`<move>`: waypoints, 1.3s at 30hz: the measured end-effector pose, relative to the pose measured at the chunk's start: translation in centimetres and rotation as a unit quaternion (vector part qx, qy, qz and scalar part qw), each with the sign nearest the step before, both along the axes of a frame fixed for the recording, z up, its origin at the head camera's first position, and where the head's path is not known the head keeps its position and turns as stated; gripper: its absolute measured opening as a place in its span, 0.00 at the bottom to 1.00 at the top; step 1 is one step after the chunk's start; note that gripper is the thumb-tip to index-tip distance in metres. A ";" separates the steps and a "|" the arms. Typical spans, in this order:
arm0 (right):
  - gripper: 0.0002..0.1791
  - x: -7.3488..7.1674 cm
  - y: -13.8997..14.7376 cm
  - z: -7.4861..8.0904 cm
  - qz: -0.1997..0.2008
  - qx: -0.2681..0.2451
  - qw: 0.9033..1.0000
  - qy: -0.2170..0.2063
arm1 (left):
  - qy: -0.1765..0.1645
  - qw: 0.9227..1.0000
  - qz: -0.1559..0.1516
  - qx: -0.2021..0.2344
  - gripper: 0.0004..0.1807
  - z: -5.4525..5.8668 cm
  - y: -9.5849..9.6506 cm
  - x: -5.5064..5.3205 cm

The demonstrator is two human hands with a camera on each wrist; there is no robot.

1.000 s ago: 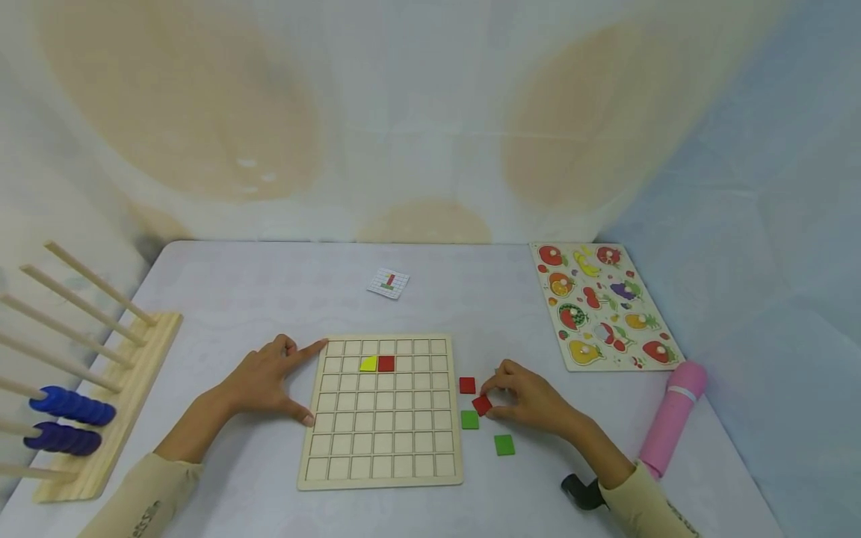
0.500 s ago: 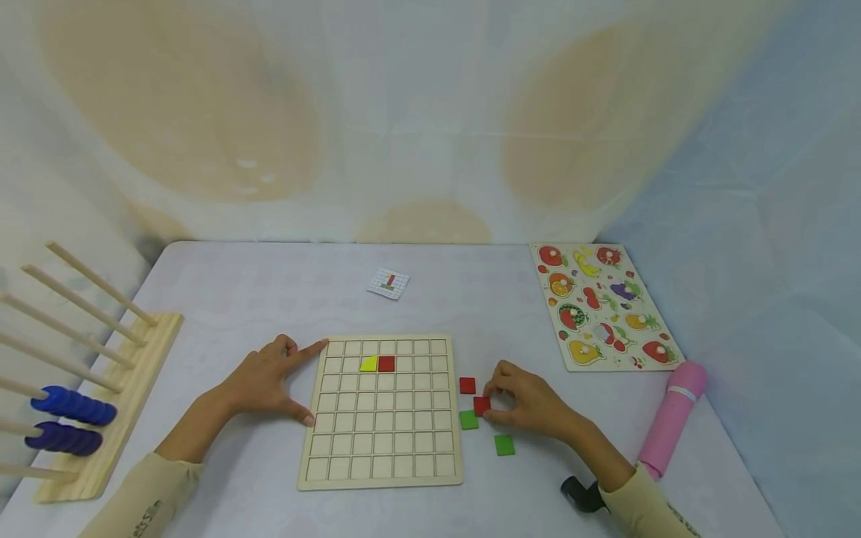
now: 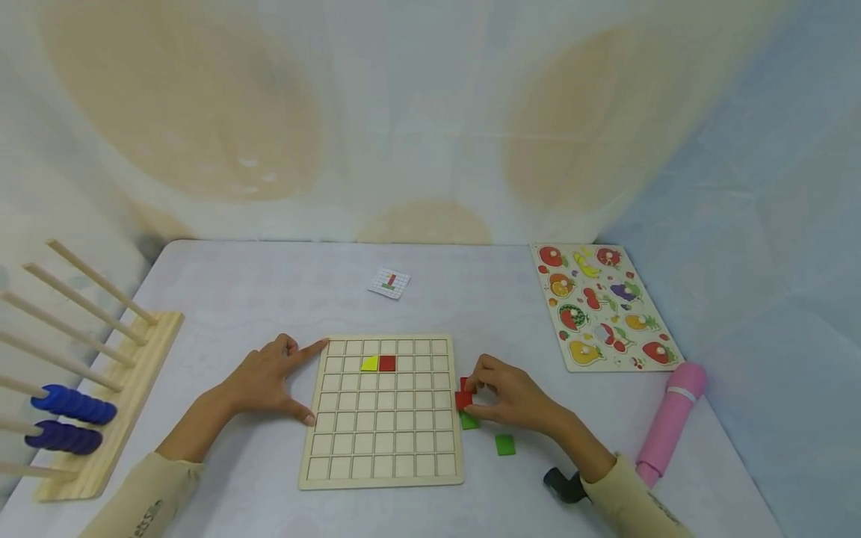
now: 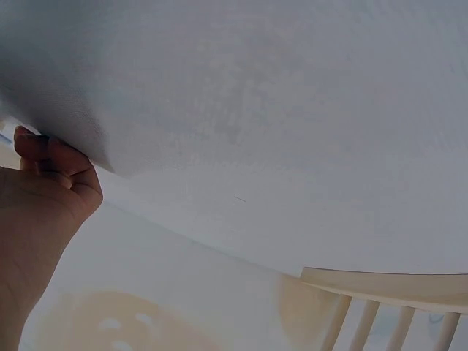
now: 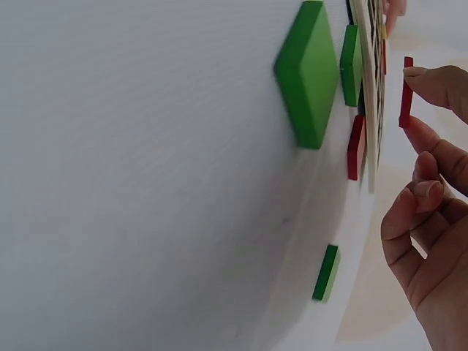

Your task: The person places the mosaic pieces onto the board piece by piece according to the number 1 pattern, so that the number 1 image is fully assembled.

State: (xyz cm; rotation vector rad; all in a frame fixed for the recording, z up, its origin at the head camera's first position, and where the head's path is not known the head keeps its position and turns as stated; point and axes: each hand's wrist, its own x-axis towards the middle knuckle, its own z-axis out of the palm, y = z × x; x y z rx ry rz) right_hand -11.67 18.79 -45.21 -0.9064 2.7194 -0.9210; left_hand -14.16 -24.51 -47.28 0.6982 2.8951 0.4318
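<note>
A wooden grid board (image 3: 385,480) lies mid-table, with a yellow piece (image 3: 369,364) and a red tile (image 3: 386,364) side by side in its cells. Against the board's left edge rests my left hand (image 3: 267,377), thumb and index finger spread apart. My right hand (image 3: 513,396) pinches another red square tile (image 5: 406,91) between thumb and fingertip, raised near the board's right edge. Below it lie a partly covered red tile (image 5: 356,148) and a green tile (image 3: 469,421). Closer to me is a second green tile (image 3: 505,444); the right wrist view shows one more green tile (image 5: 327,273).
A small pattern card (image 3: 389,284) lies behind the board. On the left stands a wooden peg rack (image 3: 110,418) with blue and purple beads. At right are a fruit picture board (image 3: 601,306), a pink cylinder (image 3: 671,426) and a black object (image 3: 563,486) by the sleeve.
My right hand has lifted the pinched red tile and carried it left to the board's right edge. The left hand stays where it was.
</note>
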 end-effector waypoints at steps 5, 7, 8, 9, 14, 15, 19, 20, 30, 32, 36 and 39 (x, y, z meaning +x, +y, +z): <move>0.10 -0.5 -1.3 0.6 0.016 -0.006 1.000 0.005 | -0.009 1.000 0.001 0.006 0.69 0.2 0.0 0.0; 0.11 -0.7 -1.8 0.7 0.020 0.000 1.000 0.006 | -0.010 1.000 0.001 0.006 0.69 0.2 0.0 0.0; 0.12 -0.8 -2.1 0.8 0.020 0.002 1.000 0.006 | -0.009 1.000 0.001 0.005 0.69 0.2 0.0 0.0; 0.12 -1.0 -2.4 0.8 0.021 0.007 1.000 0.007 | -0.009 1.000 0.001 0.005 0.69 0.1 0.0 0.0; 0.13 -1.6 -3.4 0.4 0.029 0.011 0.999 0.005 | -0.001 1.000 0.001 0.003 0.69 -0.1 0.0 0.0; 0.13 -1.7 -3.5 0.2 0.032 0.009 0.999 0.003 | -0.001 1.000 0.001 0.004 0.69 -0.2 0.0 0.0; 0.12 -1.8 -3.9 0.0 0.043 -0.009 0.999 -0.003 | 0.003 1.000 0.000 0.001 0.69 -0.2 0.0 0.0; 0.12 -1.8 -4.0 -0.1 0.044 -0.011 0.999 -0.004 | 0.002 1.000 0.001 0.001 0.69 -0.2 0.0 0.0; 0.13 -2.2 -5.8 -0.2 0.045 0.010 0.999 0.007 | -0.002 1.000 0.005 -0.002 0.69 -0.1 0.0 0.0; 0.12 -2.3 -6.3 -0.1 0.046 0.019 0.999 0.004 | -0.004 1.000 0.006 -0.002 0.69 -0.1 0.0 0.0; 0.12 -2.5 -7.2 -0.1 0.052 0.030 0.998 0.008 | -0.009 1.000 0.009 0.001 0.69 -0.2 0.0 0.0; 0.12 -2.8 -7.8 0.1 0.058 0.036 0.997 0.018 | -0.011 1.000 0.012 0.001 0.69 -0.2 -0.1 0.0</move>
